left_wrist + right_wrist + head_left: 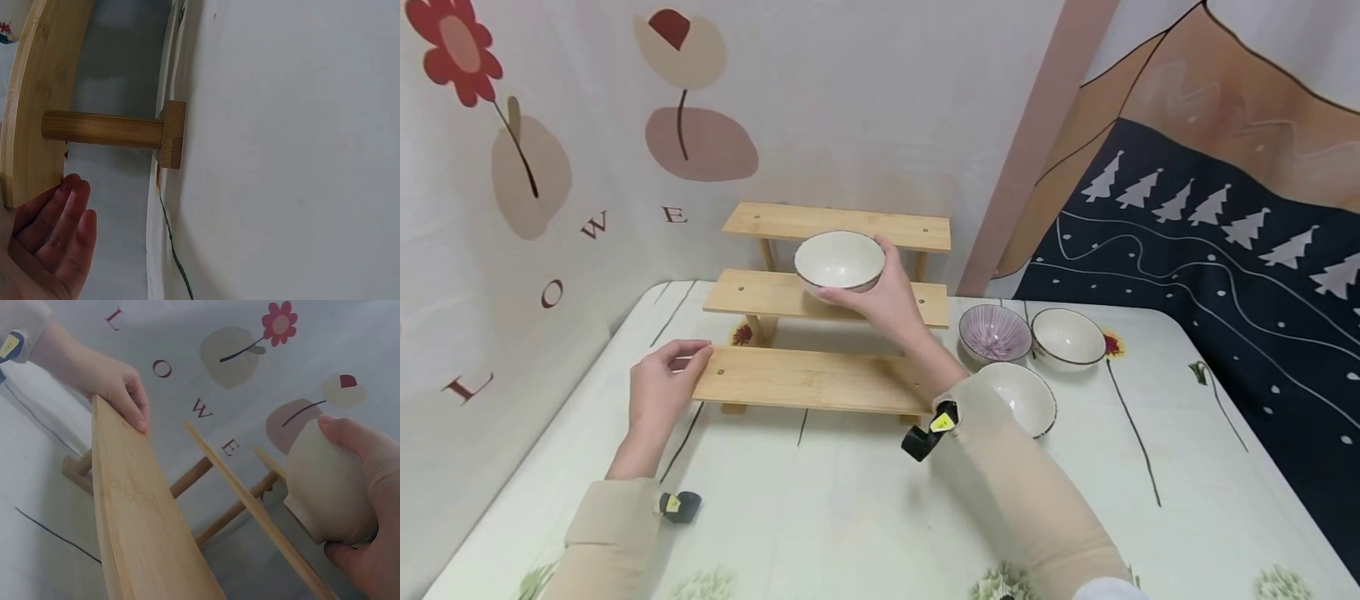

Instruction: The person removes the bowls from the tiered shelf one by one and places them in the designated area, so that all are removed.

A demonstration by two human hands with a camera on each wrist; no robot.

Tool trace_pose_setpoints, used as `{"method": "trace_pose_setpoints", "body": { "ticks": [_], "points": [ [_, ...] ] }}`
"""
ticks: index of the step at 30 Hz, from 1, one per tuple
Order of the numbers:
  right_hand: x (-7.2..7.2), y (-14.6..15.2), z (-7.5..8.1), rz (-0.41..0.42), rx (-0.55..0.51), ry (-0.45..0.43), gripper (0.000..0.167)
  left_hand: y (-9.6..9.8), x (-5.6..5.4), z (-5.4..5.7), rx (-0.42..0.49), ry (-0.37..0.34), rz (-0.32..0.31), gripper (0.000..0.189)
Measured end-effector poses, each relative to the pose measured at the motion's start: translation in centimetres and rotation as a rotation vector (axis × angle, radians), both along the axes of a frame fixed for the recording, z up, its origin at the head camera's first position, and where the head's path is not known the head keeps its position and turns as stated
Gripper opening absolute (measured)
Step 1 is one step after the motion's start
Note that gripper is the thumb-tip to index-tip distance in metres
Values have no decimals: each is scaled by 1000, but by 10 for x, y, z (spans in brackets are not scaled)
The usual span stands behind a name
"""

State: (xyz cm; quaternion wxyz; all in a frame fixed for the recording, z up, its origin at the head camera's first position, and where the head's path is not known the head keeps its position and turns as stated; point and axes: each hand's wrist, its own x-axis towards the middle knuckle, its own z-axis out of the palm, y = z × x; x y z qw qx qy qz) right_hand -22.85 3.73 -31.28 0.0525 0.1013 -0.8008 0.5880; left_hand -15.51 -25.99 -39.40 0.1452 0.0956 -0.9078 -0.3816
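A cream bowl with a dark rim (838,260) is gripped at its right side by my right hand (887,300), thumb in front and fingers behind. It is held upright, overlapping the middle tier of a three-tier wooden shelf (805,379) in the head view. In the right wrist view the bowl (331,481) shows its pale outside and foot. My left hand (666,383) pinches the left end of the shelf's lowest board, thumb on top. Under that board, the left wrist view shows the curled fingers (59,231) beside a round wooden leg (103,129).
Right of the shelf sit a purple striped bowl (995,333), a cream bowl (1067,339) and another cream bowl (1021,400) partly behind my right sleeve. A floral cloth (820,517) covers the table. Printed curtains (880,100) hang behind and at the sides.
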Motion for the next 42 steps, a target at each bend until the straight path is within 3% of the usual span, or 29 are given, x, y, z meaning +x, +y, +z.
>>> {"method": "trace_pose_setpoints", "body": {
  "ticks": [12,22,31,42],
  "points": [
    [14,48,9,-84,29,2,107,0,-1,0,17,-12,3,41],
    [27,94,2,-105,-11,-9,104,0,0,0,6,-11,1,41],
    [38,137,-7,-179,54,-6,105,0,0,0,5,-7,3,41],
    [63,179,-13,-262,51,-71,106,0,0,1,-1,-9,9,41]
  ]
}}
